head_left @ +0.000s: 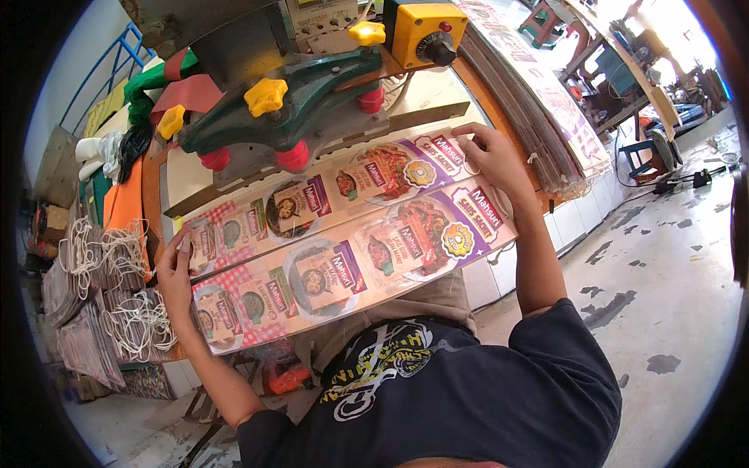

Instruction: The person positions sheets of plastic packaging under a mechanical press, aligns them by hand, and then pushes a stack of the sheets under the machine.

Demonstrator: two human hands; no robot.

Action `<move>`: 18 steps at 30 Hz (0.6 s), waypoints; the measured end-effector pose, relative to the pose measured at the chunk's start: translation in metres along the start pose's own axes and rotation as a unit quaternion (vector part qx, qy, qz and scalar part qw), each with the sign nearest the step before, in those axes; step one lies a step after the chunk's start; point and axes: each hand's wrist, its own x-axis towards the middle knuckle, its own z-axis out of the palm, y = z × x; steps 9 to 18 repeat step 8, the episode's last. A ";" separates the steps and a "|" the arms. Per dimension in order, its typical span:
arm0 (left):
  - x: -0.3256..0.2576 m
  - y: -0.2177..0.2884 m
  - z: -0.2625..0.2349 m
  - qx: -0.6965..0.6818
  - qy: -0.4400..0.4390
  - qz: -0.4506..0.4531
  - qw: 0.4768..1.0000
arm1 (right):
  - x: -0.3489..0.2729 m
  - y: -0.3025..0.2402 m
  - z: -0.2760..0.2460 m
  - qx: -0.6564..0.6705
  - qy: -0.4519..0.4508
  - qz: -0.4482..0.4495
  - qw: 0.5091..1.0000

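Note:
A long printed plastic strip (312,204) with food pictures lies crosswise under the front of a press. My left hand (175,261) pinches its left end, fingertips at the edge. At the right end, my right hand (493,156) has its thumb and bent fingers on the same strip's far corner. A second strip of like print (321,300) lies along the near side of the first, over my lap, with its right end beside my right wrist. The undersides of both strips are hidden.
Above the strips stands the press's green clamp arm (312,100) with yellow knobs (265,97) and pink feet (292,156). A yellow control box (427,35) sits behind it. Stacked printed sheets (538,101) fill the table's right side; bundles with white cords (105,312) are at left.

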 end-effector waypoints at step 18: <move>0.006 -0.022 -0.002 0.012 -0.001 0.007 1.000 | -0.002 -0.002 0.006 0.055 -0.002 0.041 0.998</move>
